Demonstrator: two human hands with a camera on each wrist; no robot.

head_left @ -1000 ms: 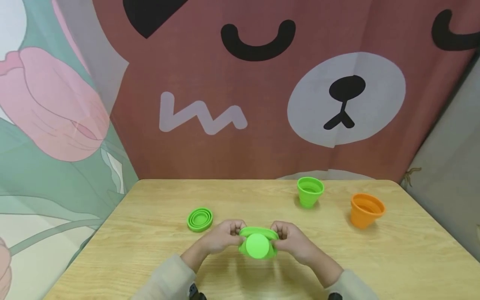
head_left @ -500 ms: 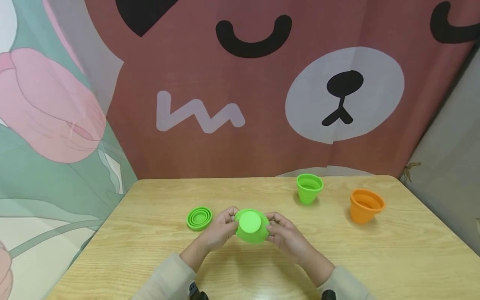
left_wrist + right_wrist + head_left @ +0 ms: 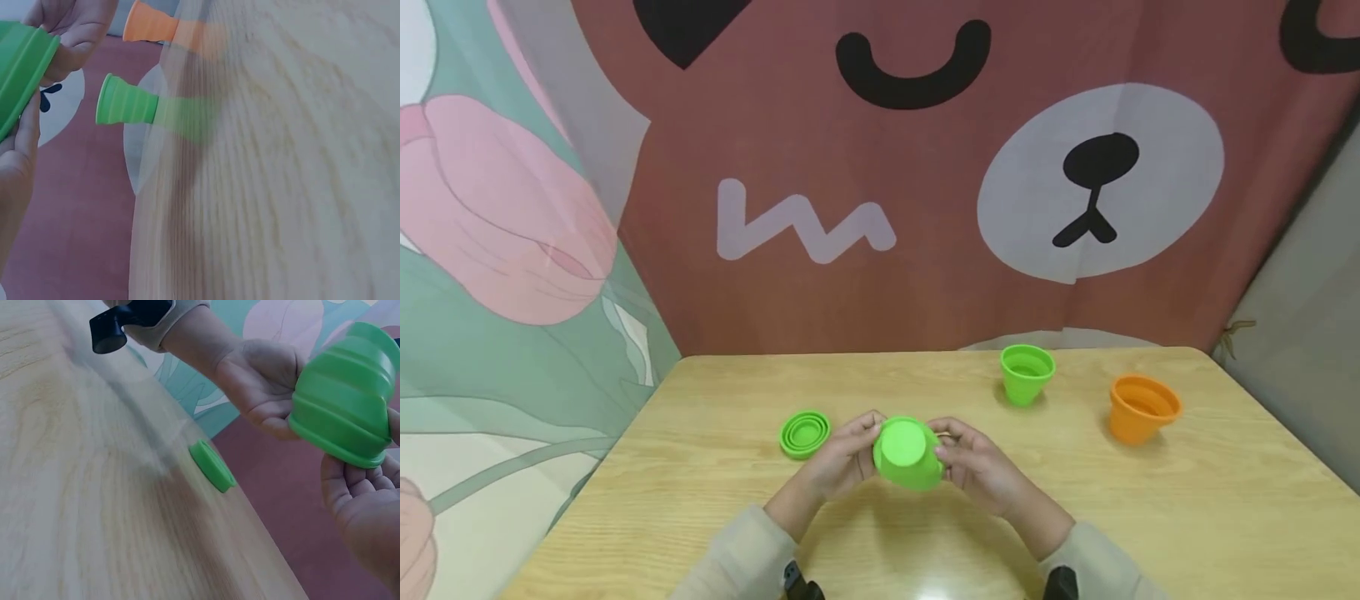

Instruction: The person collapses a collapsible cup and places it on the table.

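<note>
A green collapsible cup (image 3: 908, 452) is held above the table between both hands, its flat base turned toward the head camera. In the right wrist view the cup (image 3: 347, 394) is mostly unfolded, with stepped rings and a bent, uneven wall. My left hand (image 3: 844, 458) holds its left side, partly hidden behind it. My right hand (image 3: 979, 465) pinches the opposite side near the rim, thumb on the wall and fingers beneath. A folded flat green cup (image 3: 805, 434) lies on the table just beyond my left hand.
An unfolded green cup (image 3: 1027, 375) stands upright toward the back right of the wooden table (image 3: 700, 500). Farther right stands an orange cup (image 3: 1141, 408). A curtain printed with a bear (image 3: 805, 308) hangs behind the table's far edge.
The held cup has risen slightly in view, and its base has tilted. Its wall looked folded and squeezed a second ago and is now rounder. Both hands have kept hold of it.
</note>
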